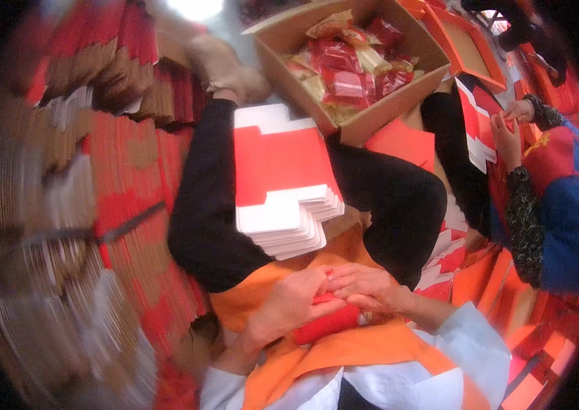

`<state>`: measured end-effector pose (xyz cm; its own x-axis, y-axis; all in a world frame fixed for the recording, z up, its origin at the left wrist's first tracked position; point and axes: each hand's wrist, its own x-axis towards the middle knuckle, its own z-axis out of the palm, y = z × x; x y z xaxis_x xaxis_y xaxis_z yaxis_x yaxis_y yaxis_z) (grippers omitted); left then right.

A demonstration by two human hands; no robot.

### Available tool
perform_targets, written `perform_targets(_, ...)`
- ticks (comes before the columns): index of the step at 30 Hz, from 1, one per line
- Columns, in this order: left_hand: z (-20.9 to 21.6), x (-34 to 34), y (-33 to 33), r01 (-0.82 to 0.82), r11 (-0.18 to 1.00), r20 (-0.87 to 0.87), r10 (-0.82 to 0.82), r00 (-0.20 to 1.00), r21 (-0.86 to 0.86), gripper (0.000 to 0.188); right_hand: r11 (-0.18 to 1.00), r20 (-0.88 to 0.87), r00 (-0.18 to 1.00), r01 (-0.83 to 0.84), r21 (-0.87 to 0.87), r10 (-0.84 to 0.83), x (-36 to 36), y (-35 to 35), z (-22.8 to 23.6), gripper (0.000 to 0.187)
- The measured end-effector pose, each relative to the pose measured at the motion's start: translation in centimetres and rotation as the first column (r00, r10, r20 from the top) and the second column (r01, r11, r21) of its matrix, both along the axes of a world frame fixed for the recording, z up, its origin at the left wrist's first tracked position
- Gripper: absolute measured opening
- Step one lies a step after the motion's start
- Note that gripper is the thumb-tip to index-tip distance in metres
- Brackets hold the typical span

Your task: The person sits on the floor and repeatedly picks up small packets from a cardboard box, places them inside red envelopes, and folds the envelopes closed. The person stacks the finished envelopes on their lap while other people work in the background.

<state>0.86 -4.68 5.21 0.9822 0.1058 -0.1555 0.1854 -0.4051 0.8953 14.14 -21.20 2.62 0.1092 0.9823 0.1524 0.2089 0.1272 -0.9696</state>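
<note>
Close together above my lap are my left hand (288, 301) and my right hand (377, 290), fingers closed and meeting on a red folded piece (329, 324). Its exact kind is hard to make out; my fingers cover its upper part, and its rounded red side shows below them. Ahead of the hands, between my dark-trousered legs, rests a stack of flat red-and-white carton blanks (282, 160). The stack's near edges are slightly fanned. An orange apron (337, 348) lies over my lap beneath the red piece.
A cardboard box (398, 102) of red and gold wrapped packets (347, 65) stands ahead. Bundled card stacks (125, 178) rise at left. On the right, a co-worker's hands (508, 133) hold red-and-white card (475, 126); an orange box (467, 44) sits behind.
</note>
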Motion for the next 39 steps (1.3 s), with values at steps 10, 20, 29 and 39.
perform_targets(10, -1.8, -3.0, 7.4, -0.719, 0.647, 0.173, 0.762, 0.624, -0.253, 0.051, 0.898, 0.416, 0.816, 0.441, 0.004, -0.402, 19.1, 14.4, 2.6, 0.028)
perform_targets(20, -3.7, -1.9, 6.1, -0.770, 0.068, -0.128, 0.973, 0.192, -0.634, 0.043, 0.720, 0.793, 0.442, 0.370, -0.587, 0.419, 30.8, 23.1, -10.2, 0.111)
perform_targets(29, -5.7, -0.7, 5.2, -0.760, 0.110, -0.055, 0.981, 0.188, -0.641, 0.044, 0.861, 0.503, 0.795, 0.478, -0.176, -0.338, 30.4, 20.5, -6.9, 0.059)
perform_targets(39, -5.3, 3.2, 2.4, -0.795, 0.236, 0.163, 0.971, 0.173, -0.558, 0.051, 0.903, -0.166, 0.894, 0.386, -0.188, -0.417, 14.2, 16.7, 2.8, 0.044)
